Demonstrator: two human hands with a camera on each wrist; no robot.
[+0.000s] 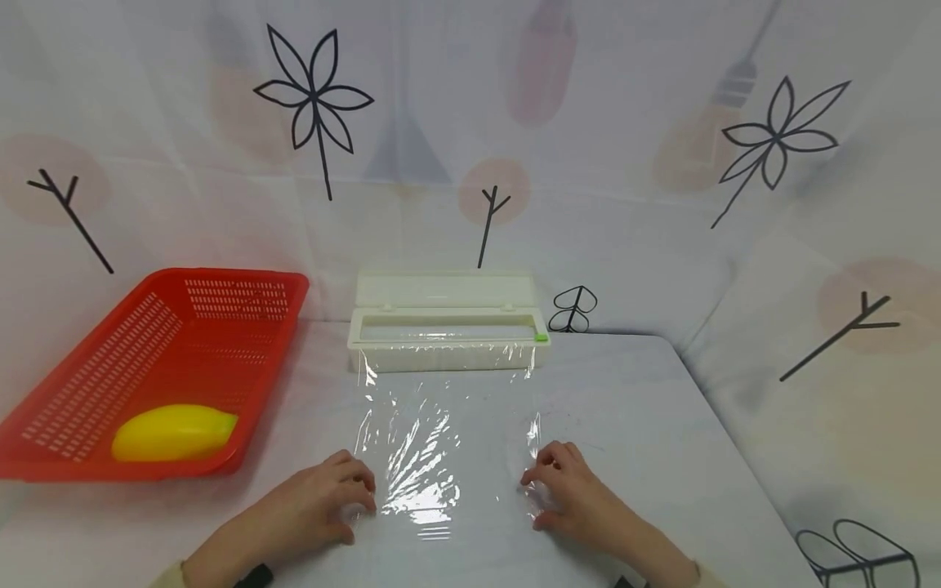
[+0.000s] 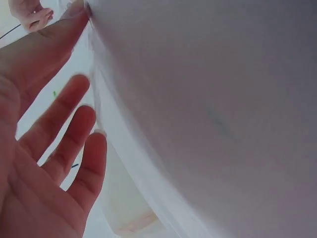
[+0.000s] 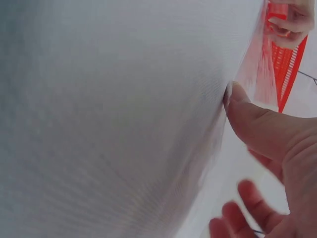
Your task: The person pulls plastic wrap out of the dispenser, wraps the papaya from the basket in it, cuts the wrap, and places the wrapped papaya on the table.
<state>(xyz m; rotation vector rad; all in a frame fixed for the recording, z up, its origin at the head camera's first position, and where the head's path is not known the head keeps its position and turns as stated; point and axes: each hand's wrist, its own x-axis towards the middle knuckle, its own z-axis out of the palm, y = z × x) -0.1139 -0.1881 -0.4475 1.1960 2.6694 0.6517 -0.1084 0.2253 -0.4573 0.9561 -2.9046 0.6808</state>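
Observation:
A sheet of clear plastic wrap [image 1: 426, 457] runs from a white wrap dispenser [image 1: 448, 355] toward the viewer, close over the white tabletop. At its left edge my left hand [image 1: 323, 502] holds the wrap at the near corner, fingers bent and thumb low. Opposite, my right hand [image 1: 577, 498] holds the other edge the same way, with shiny film bunched between thumb and fingers. In the left wrist view the thumb [image 2: 59, 37] reaches down to the surface while three fingers spread loosely. The right wrist view shows the right thumb [image 3: 257, 116] likewise low.
A red plastic basket [image 1: 253, 408] stands at the left with a yellow mango-shaped item [image 1: 172, 433] in it. The dispenser's lid [image 1: 444, 290] is raised at the back. A small green piece [image 1: 541, 337] sits at its right end. Patterned cloth [image 1: 625, 204] hangs behind.

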